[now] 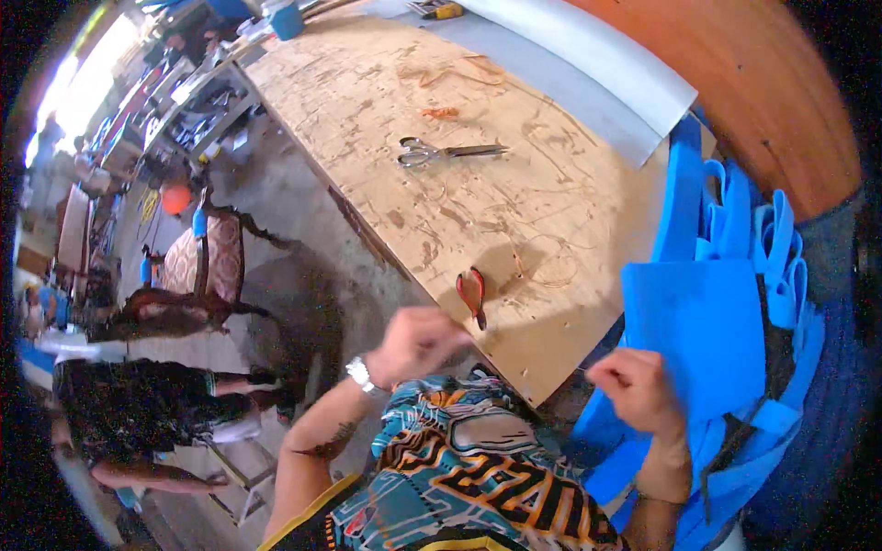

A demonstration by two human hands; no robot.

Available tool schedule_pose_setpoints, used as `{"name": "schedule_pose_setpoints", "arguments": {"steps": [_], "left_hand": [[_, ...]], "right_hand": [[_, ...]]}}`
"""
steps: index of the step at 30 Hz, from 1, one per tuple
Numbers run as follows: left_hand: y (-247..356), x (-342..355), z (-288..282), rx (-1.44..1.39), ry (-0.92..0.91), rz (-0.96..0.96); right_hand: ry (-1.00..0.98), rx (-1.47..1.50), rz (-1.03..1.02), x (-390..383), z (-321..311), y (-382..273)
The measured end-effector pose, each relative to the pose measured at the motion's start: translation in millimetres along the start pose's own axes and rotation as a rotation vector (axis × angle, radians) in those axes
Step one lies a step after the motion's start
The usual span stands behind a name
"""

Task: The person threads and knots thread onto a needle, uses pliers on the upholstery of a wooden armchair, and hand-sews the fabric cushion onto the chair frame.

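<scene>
My left hand (418, 344), with a watch on its wrist, hovers by the near corner of a wooden worktable (367, 193). Its fingers are curled together and slightly smeared. Past the table's right edge, in front of a blue foam sheet (694, 331), my right hand (636, 386) is closed, thumb against fingers. Whether either hand holds something thin, I cannot make out. Red-handled pliers (472, 294) lie on the table just beyond my left hand. Farther up rest metal scissors (450, 152), blades pointing right. Orange twine scraps (441, 113) lie beyond them.
A pale roll of sheet material (597, 55) lies along the far right of the table. Blue foam strips (781, 248) hang at the right. On the left floor are a patterned chair frame (202, 253) and another person (138, 404); a blue container (283, 18) stands far left.
</scene>
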State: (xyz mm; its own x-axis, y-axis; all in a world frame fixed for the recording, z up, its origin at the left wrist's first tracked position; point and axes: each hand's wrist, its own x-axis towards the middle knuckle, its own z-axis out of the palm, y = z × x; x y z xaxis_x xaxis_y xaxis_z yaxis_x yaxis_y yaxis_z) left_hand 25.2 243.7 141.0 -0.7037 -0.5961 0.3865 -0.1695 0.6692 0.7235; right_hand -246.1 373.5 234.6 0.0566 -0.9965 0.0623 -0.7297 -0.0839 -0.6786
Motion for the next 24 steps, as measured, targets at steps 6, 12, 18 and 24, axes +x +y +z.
{"name": "schedule_pose_setpoints", "arguments": {"steps": [6, 12, 18, 24], "left_hand": [[-28.7, -60.1, -16.7, 0.146, 0.397, -0.325], [-59.0, -108.9, -10.3, 0.184, 0.656, -0.525], [-111.6, -166.1, -17.6, 0.227, 0.754, -0.659], [-176.3, -233.1, -34.7, 0.413, 0.776, -0.640]], "right_hand": [[-0.116, 0.128, 0.056, -28.8, -78.3, 45.1], [-0.019, 1.108, -0.439, -30.6, -96.0, 55.0], [0.123, 1.383, -0.588, -11.6, -104.0, 8.3], [0.394, 1.361, -0.396, 32.6, -96.0, -54.3]]}}
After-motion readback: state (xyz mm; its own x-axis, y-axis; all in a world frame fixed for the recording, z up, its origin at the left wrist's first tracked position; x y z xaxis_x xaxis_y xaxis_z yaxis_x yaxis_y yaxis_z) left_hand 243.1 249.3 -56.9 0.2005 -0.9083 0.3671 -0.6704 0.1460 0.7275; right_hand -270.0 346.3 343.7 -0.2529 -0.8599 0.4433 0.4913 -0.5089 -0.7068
